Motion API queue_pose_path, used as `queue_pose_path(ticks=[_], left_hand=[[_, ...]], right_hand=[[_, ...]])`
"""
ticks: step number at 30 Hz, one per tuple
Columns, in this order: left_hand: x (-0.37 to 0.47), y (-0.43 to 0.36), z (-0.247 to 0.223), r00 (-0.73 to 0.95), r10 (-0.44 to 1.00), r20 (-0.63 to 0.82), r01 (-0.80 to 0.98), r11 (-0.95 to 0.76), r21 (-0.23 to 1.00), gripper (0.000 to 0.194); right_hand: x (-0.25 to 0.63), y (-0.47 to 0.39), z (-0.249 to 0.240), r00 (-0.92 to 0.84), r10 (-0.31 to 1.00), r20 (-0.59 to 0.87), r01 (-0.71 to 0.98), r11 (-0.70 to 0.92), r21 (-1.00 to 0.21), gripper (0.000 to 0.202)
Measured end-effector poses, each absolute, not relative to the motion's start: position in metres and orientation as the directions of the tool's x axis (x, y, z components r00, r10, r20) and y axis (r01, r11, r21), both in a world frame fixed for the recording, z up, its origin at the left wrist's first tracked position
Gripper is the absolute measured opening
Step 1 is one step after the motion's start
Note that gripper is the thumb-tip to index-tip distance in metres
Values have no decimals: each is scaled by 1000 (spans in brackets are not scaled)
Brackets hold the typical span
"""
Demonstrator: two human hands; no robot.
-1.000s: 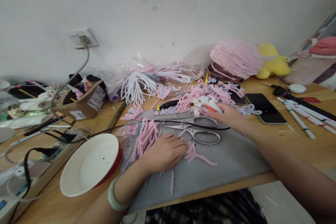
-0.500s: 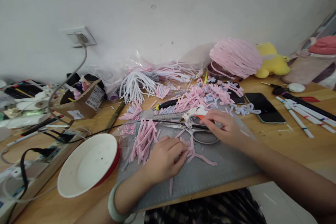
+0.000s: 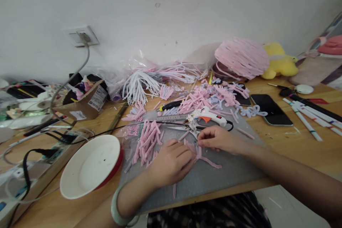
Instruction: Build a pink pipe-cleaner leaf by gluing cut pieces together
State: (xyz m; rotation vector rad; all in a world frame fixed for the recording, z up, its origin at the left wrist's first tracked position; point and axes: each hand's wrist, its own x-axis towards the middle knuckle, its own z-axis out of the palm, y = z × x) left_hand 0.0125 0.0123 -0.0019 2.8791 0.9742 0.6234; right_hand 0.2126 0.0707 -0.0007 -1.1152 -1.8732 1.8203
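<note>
My left hand, a pale green bangle on its wrist, is closed with curled fingers over one end of a branched piece of fuzzy pink pipe cleaner. Thumb and fingertips of my right hand pinch the top of the same piece; the exact contact is partly hidden. Just beyond lie a white glue gun with an orange trigger and metal scissors. Left of them, a heap of short pink pipe cleaner lengths rests on the grey cutting mat.
A white bowl stands at the left beside a power strip. Farther back are white-tipped stems, more pink pieces and a ruler. A phone and striped white sticks lie at the right.
My right hand has let go of the glue gun, which now lies on the mat, and has come down toward me to the pink pipe cleaner piece. My left hand has barely moved.
</note>
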Motion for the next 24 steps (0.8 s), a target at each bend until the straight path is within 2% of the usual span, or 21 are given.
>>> queue_pose_path(ticks=[6,17,24], left_hand=[[10,16,0,796,547,260,536,-836,121,15],[11,21,-2,780,601,176,536,-786,310,17],[12,21,-4,799,592,104,551,-791,267,15]], right_hand=[[208,70,1,-655,731,-194,396,113,-911,23],[210,73,-7,-641,746,-183,461,183,-869,23],[209,71,-11,-645,753,-133,501,284,-818,19]])
